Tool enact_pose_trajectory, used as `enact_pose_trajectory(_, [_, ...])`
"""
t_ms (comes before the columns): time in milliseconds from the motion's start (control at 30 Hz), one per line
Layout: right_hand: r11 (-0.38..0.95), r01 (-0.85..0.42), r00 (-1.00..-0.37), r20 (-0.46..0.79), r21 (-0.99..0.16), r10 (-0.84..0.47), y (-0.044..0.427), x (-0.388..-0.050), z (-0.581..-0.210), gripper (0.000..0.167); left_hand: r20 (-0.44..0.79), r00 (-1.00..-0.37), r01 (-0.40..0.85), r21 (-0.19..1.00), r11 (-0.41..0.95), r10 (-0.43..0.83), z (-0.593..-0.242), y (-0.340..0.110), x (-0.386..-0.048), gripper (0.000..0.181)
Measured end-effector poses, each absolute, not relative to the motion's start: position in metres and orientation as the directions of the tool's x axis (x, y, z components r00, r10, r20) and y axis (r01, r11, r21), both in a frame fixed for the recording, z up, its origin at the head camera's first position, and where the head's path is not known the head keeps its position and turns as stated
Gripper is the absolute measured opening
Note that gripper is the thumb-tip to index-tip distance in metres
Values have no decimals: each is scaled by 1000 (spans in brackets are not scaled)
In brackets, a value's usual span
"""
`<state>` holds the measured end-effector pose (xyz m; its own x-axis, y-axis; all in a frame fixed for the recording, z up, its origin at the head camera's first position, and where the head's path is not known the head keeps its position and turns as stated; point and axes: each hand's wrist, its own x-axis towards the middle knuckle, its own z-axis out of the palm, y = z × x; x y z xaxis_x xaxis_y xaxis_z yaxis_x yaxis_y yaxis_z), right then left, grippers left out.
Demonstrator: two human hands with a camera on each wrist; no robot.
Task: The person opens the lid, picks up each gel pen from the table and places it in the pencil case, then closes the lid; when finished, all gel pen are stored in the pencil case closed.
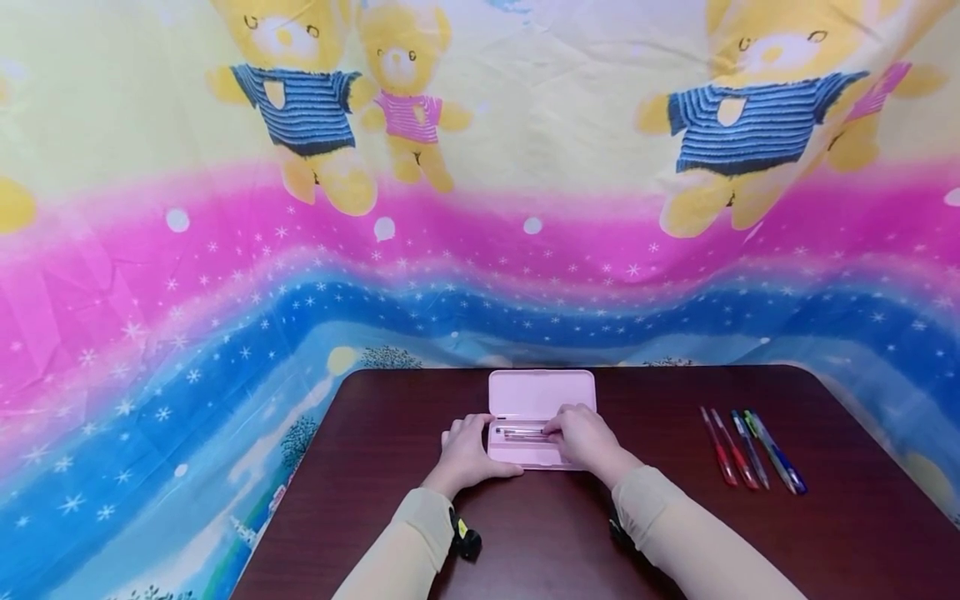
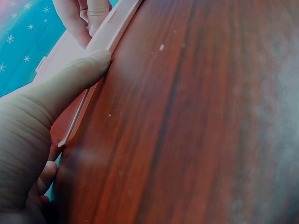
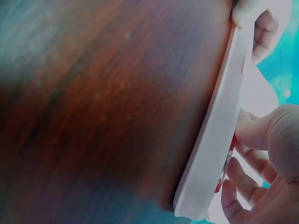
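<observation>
A pink pencil case [image 1: 525, 454] lies on the table with its lid [image 1: 542, 392] raised at the back. My left hand [image 1: 465, 454] grips its left end, the thumb [image 2: 79, 79] along the front edge and the fingers round the far side. Over the right half of the case, my right hand [image 1: 585, 437] pinches a clear pen with red parts [image 3: 225, 169], seen just above the rim in the right wrist view. Slim pens [image 1: 521, 434] lie inside the case; their far ends are hidden by the right hand.
On the right of the dark wooden table [image 1: 750, 542] lie several pens: red ones [image 1: 722, 454], a dark blue-green one [image 1: 750, 446], and green and blue ones [image 1: 780, 458]. A curtain with printed bears [image 1: 480, 275] hangs behind the table's back edge.
</observation>
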<state>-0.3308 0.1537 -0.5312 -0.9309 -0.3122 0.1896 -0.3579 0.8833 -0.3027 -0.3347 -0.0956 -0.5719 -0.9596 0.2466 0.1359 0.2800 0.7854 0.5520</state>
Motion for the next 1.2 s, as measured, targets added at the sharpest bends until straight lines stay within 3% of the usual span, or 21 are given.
enact_pose_trajectory(467, [896, -326, -942, 181, -303, -281, 149, -333, -529, 18, 145, -959, 284, 567, 773, 245, -571, -96, -334, 109])
enact_pose_trajectory(800, [896, -308, -948, 183, -320, -261, 152, -331, -530, 9, 147, -958, 286, 556, 781, 247, -573, -96, -336, 109])
enact_pose_trajectory(1200, [853, -233, -970, 176, -466, -169, 181, -331, -525, 23, 130, -961, 276, 559, 782, 245, -572, -96, -335, 110])
